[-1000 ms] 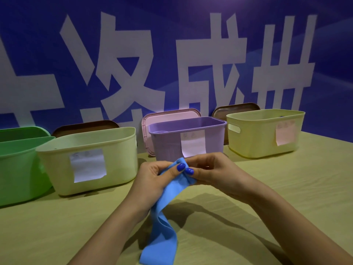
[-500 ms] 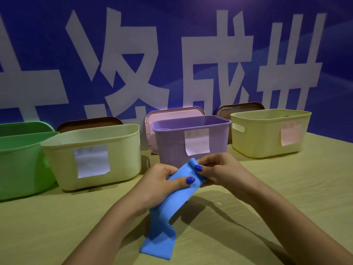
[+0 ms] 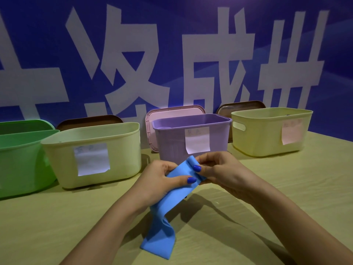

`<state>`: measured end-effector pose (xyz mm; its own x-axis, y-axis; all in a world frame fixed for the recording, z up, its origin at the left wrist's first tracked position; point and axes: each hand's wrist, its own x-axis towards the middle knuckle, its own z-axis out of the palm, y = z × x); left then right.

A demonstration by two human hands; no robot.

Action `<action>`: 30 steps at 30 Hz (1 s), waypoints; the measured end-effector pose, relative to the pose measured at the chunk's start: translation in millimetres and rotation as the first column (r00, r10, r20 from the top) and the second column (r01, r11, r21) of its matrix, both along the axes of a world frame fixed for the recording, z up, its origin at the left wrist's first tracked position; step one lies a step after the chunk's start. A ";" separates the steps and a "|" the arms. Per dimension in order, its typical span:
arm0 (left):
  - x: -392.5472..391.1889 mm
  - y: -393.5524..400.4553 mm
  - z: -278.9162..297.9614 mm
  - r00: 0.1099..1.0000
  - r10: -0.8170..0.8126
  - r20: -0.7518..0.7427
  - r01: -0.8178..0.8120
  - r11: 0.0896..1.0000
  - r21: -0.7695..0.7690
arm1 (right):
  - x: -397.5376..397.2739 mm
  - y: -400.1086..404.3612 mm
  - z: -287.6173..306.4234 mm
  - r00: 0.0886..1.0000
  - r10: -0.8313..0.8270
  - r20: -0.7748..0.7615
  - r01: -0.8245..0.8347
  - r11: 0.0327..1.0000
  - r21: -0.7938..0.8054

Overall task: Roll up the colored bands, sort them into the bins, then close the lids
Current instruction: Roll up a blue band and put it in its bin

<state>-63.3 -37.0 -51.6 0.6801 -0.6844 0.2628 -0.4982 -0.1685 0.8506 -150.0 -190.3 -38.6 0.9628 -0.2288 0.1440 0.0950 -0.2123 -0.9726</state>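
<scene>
Both hands pinch the top end of the blue band [image 3: 172,190] above the table [image 3: 286,188], in front of the purple bin [image 3: 191,138]: left hand [image 3: 156,180] and right hand [image 3: 219,169] each press a thumb onto it. The tail trails on the wood. To roll well, I would keep the edges aligned and the first turn tight.

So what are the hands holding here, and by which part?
Both the left hand and right hand pinch the blue band at its upper end; its lower end trails down onto the table.
</scene>
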 end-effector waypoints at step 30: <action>-3.6 1.1 1.0 0.994 -0.075 0.083 0.080 0.995 -0.064 | -5.8 -3.7 2.6 0.988 0.155 0.006 -0.149 0.958 -0.244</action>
